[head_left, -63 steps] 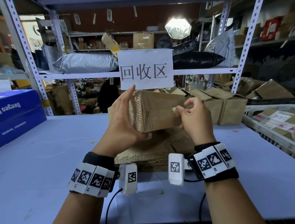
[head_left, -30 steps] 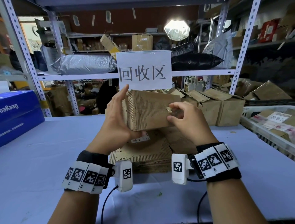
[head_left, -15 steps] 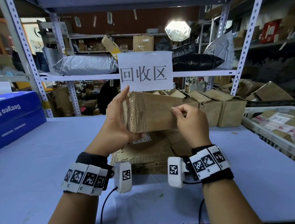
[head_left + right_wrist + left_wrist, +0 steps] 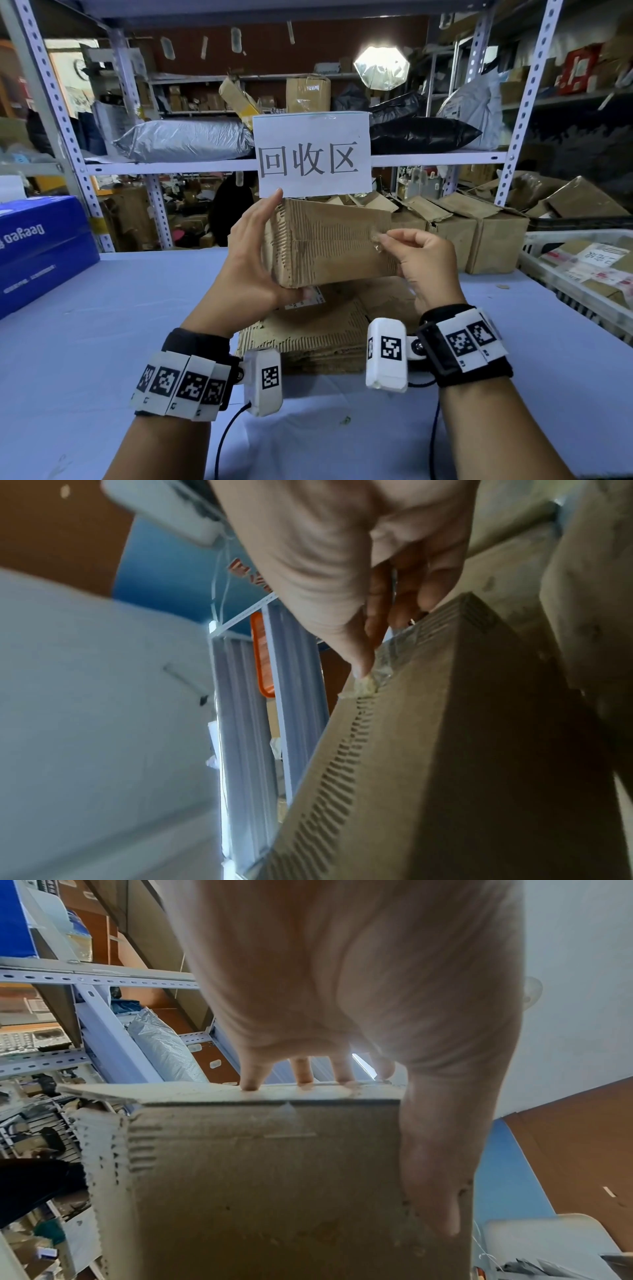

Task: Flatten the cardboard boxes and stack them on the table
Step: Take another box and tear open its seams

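A worn brown cardboard box (image 4: 329, 240) is held up above the table, in front of my chest. My left hand (image 4: 251, 258) grips its left end, thumb underneath and fingers over the far edge, as the left wrist view shows on the box (image 4: 267, 1177). At the right end, my right hand (image 4: 421, 260) pinches a crumpled bit of clear tape (image 4: 376, 238) between thumb and forefinger. The right wrist view shows the same tape (image 4: 380, 664) on the box's edge (image 4: 428, 750). A stack of flattened cardboard (image 4: 308, 332) lies on the blue table (image 4: 102, 325) under the box.
Several unflattened boxes (image 4: 479, 236) stand at the table's back right, under a shelf with a white paper sign (image 4: 311, 154). A white basket (image 4: 534, 270) holding cardboard sits at the right edge. A blue carton (image 4: 37, 246) lies at the left.
My right fingers have shifted on the box's right end and now pinch a lifted bit of tape. The left hand keeps its hold, and the box has barely moved.
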`<state>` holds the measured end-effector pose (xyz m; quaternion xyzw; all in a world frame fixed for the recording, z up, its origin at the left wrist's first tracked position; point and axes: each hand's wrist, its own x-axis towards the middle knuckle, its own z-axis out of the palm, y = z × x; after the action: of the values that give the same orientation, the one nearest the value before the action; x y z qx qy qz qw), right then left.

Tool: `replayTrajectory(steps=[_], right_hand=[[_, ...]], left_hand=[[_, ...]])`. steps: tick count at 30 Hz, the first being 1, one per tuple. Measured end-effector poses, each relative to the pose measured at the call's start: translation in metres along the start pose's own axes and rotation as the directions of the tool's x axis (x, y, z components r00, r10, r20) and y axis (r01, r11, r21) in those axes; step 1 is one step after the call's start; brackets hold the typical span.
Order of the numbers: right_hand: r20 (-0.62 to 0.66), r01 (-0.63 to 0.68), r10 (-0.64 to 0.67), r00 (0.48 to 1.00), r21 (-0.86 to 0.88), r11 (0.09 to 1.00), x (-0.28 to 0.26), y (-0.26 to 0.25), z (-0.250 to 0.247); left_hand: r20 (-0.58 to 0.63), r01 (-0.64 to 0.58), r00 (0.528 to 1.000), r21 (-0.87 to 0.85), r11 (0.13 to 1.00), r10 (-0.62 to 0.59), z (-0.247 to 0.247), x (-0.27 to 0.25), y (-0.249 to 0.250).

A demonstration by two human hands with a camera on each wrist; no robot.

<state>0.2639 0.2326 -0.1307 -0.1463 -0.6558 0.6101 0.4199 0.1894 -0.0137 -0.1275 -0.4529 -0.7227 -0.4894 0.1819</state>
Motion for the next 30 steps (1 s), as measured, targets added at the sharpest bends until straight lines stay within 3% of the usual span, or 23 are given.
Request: replayTrajectory(steps=[4, 7, 13, 17, 26, 30], right_hand=[[-0.039, 0.213, -0.249, 0.968, -0.4, 0.891, -0.004, -0.003, 0.001], [0.016, 0.253, -0.292, 0.956, -0.546, 0.799, -0.005, -0.008, 0.001], [0.031, 0.15, -0.166, 0.986, -0.611, 0.777, -0.002, -0.014, 0.004], [0.022, 0.151, -0.181, 0.983, -0.651, 0.744, -0.001, -0.009, 0.007], [0.11, 0.153, -0.117, 0.987, -0.411, 0.899, 0.008, -0.003, -0.013], [0.129, 0.169, -0.124, 0.984, -0.44, 0.882, 0.013, -0.002, -0.02]], left_hand=[[-0.007, -0.004, 1.0, 0.03, 1.0, 0.005, 0.003, 0.001, 0.0], [-0.004, -0.011, 1.0, 0.039, 0.999, 0.011, 0.003, 0.002, 0.001], [0.019, -0.013, 1.0, 0.072, 0.997, 0.012, 0.005, 0.002, 0.009], [0.033, -0.01, 0.999, 0.082, 0.997, 0.007, 0.007, 0.002, 0.014], [0.02, -0.014, 1.0, 0.037, 0.999, 0.013, 0.003, 0.004, 0.003], [0.02, -0.005, 1.0, 0.051, 0.999, 0.004, 0.003, 0.005, 0.003]])
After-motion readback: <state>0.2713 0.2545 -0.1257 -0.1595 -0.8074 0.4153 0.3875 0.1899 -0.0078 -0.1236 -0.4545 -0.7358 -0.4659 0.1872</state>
